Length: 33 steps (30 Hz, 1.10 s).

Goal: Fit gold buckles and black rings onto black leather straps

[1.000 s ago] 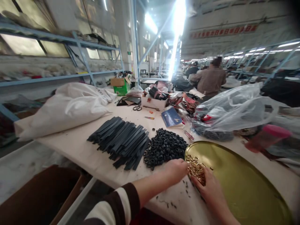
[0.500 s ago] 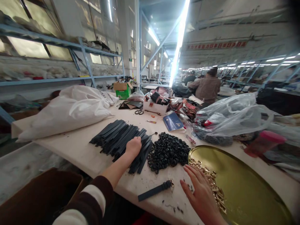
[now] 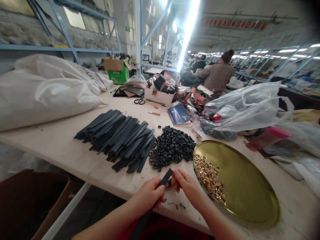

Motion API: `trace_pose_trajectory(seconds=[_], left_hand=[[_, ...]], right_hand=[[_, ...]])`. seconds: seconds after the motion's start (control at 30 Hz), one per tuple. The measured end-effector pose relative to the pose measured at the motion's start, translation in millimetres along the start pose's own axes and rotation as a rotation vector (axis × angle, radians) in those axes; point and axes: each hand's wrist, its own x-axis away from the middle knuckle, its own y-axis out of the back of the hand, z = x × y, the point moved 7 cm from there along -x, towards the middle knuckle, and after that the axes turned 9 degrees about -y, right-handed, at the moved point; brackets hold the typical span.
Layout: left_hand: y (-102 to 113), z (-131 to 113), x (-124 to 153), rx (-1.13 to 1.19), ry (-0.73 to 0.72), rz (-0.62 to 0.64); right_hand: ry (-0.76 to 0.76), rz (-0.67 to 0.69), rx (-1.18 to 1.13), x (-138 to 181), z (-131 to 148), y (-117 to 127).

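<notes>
Overhead tube light (image 3: 188, 36) — glaring white | window (image 3: 74, 17) pale | far background hazy | top right corner dark — edges stretched

Single view: we look forward and down from the wearer's head, with the left hand (image 3: 151, 192) and right hand (image 3: 184, 182) near at lower centre, the table (image 3: 60, 151) spanning mid-frame and the shelving (image 3: 90, 50) farther off, upper left

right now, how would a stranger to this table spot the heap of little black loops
On the pale tabletop, find the big gold tray. The heap of small black loops lies just left of it, between the tray and the flat dark strips. Its pieces are short rings, unlike the long strips, and black, unlike the shiny metal pieces in the tray.
</notes>
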Motion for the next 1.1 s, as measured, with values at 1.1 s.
trace_pose_trajectory(seconds=[1.1], left_hand=[[-38,-26,19,-0.429,-0.214,-0.027]], right_hand=[[-0.245,-0.096,-0.771,62,-31,12]])
